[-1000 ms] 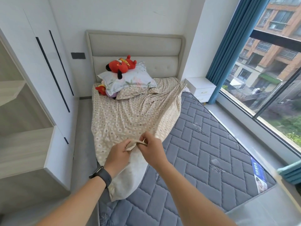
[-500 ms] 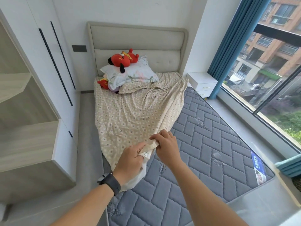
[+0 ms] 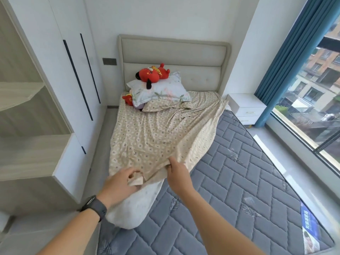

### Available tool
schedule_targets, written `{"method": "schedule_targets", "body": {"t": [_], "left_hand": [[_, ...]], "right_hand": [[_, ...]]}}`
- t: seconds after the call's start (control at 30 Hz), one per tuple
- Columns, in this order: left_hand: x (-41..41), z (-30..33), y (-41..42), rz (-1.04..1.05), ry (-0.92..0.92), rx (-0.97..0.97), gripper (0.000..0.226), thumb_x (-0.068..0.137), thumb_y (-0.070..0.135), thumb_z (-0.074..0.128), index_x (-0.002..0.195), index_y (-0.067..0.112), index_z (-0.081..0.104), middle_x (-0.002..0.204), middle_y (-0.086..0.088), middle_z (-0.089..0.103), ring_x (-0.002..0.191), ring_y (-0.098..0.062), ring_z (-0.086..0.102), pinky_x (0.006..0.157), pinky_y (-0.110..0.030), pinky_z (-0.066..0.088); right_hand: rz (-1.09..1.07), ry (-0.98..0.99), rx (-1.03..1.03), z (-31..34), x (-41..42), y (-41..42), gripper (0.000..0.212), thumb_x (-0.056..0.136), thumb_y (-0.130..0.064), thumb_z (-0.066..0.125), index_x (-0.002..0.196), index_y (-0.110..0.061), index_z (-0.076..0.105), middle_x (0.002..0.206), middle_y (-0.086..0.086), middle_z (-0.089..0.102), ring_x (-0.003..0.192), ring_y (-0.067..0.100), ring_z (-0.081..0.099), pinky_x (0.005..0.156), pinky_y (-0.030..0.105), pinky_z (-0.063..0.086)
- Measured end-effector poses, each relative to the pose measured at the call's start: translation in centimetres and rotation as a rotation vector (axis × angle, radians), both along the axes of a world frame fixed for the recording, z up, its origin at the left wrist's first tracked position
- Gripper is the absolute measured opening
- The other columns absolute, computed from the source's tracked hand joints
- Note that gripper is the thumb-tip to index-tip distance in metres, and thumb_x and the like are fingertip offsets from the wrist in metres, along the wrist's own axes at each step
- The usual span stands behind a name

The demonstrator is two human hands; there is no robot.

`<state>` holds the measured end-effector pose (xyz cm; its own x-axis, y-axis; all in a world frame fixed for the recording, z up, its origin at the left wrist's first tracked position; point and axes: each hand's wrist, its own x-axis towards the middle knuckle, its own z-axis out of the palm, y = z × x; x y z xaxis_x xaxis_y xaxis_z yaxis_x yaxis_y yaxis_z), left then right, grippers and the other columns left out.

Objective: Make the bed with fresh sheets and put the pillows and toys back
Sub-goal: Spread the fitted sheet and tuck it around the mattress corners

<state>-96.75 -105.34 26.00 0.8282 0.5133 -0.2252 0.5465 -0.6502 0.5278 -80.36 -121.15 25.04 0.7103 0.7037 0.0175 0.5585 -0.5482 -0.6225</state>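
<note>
Gripping the near edge of the patterned sheet (image 3: 156, 137): left hand (image 3: 117, 183) fingers curled round a bunched corner, right hand (image 3: 177, 173) pinching a fold. Sheet covering the left half of the grey mattress (image 3: 239, 172); floral pillow (image 3: 161, 89) and red plush toy (image 3: 152, 74) at the headboard (image 3: 174, 52).

White walls (image 3: 184, 15) close the far end of the room, with a padded grey headboard (image 3: 173, 57) against them and a small dark switch plate (image 3: 109, 61) just left of it. Along the left side stands a white wardrobe (image 3: 70, 70) with long dark handles; nearer, its open shelves (image 3: 27, 155) are pale wood (their depth is hard to judge). A white bedside cabinet (image 3: 245, 107) with two drawers sits in the far right corner, beside a blue curtain (image 3: 294, 57). A large window (image 3: 316, 107) fills the right side, showing brick buildings outside. Daylight falls on the pale grey floor (image 3: 287, 157) beneath it.
</note>
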Motion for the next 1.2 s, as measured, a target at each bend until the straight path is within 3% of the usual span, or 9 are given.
{"method": "schedule_targets", "body": {"t": [0.07,0.23,0.5,0.6,0.67,0.83,0.97,1.1,1.2], "left_hand": [[2.7,0.3,-4.1,-0.108,0.042,-0.057,0.051,0.072,0.055,0.070,0.117,0.057,0.046,0.118,0.023,0.046,0.111,-0.006,0.051,0.095,-0.034,0.043],[9.5,0.8,-12.0,0.071,-0.166,-0.272,0.019,0.093,0.025,0.059,0.079,0.036,0.066,0.078,0.007,0.071,0.081,-0.012,0.067,0.075,-0.036,0.053],[12.9,2.8,-14.5,-0.145,-0.229,-0.388,0.020,0.098,0.046,0.057,0.106,0.036,0.073,0.069,0.014,0.063,0.062,0.002,0.050,0.063,-0.020,0.036],[13.4,3.3,-14.9,-0.184,-0.259,-0.384,0.050,0.087,0.069,0.055,0.097,0.023,0.071,0.062,0.011,0.045,0.058,-0.002,0.039,0.059,-0.028,0.027],[13.5,3.6,-15.0,-0.181,-0.334,-0.462,0.024,0.094,0.050,0.061,0.090,0.030,0.072,0.065,0.011,0.049,0.062,-0.005,0.043,0.061,-0.029,0.028],[13.9,5.1,-13.9,-0.164,-0.453,-0.524,0.028,0.096,0.029,0.066,0.074,0.012,0.066,0.062,0.005,0.039,0.060,-0.009,0.036,0.059,-0.028,0.024],[16.5,5.8,-13.7,-0.119,-0.392,-0.322,0.044,0.094,0.038,0.067,0.060,0.023,0.045,0.057,0.001,0.031,0.054,-0.015,0.031,0.056,-0.034,0.021],[21.1,5.2,-16.1,-0.140,-0.176,-0.208,0.012,0.083,0.035,0.066,0.091,0.043,0.062,0.082,0.016,0.061,0.075,-0.009,0.058,0.069,-0.031,0.044],[26.1,4.0,-21.1,-0.207,-0.090,-0.196,0.078,0.077,0.051,0.075,0.144,0.045,0.036,0.130,0.022,0.045,0.119,-0.003,0.048,0.097,-0.028,0.045]], "right_hand": [[0.146,-0.030,-0.059,0.3,0.6,-1.2,0.011,0.101,-0.015,0.038,0.100,-0.017,0.049,0.078,0.004,0.058,0.067,0.026,0.053,0.056,0.040,0.042],[0.244,-0.032,0.024,2.2,3.7,-6.6,0.014,0.094,-0.030,0.045,0.105,-0.024,0.050,0.089,-0.003,0.063,0.076,0.021,0.057,0.064,0.040,0.048],[0.245,-0.227,-0.137,-0.5,10.2,-11.1,0.022,0.083,-0.015,0.051,0.104,-0.024,0.048,0.092,-0.003,0.062,0.080,0.024,0.057,0.057,0.034,0.032],[0.152,-0.347,-0.092,-1.6,11.9,-11.8,0.031,0.069,-0.007,0.066,0.086,-0.026,0.049,0.071,-0.006,0.056,0.059,0.020,0.052,0.044,0.027,0.025],[0.101,-0.443,-0.068,-1.5,13.5,-13.0,0.034,0.060,-0.005,0.071,0.081,-0.026,0.056,0.070,-0.008,0.053,0.061,0.018,0.051,0.042,0.026,0.027],[-0.486,-0.414,-0.057,0.0,22.9,-18.5,0.032,0.076,-0.003,0.070,0.101,-0.023,0.076,0.095,0.000,0.057,0.089,0.028,0.050,0.074,0.038,0.046],[-0.540,-0.423,-0.028,2.0,27.7,-20.2,0.022,0.084,0.000,0.059,0.096,-0.014,0.071,0.106,0.004,0.057,0.098,0.031,0.046,0.080,0.035,0.038],[-0.381,-0.250,0.055,3.9,28.8,-19.4,0.012,0.088,-0.007,0.048,0.088,-0.014,0.057,0.098,0.002,0.057,0.090,0.028,0.053,0.069,0.039,0.042],[-0.215,-0.230,0.061,4.6,28.4,-20.0,0.015,0.088,-0.005,0.042,0.090,-0.013,0.054,0.094,0.002,0.058,0.082,0.028,0.053,0.067,0.041,0.045]]}}
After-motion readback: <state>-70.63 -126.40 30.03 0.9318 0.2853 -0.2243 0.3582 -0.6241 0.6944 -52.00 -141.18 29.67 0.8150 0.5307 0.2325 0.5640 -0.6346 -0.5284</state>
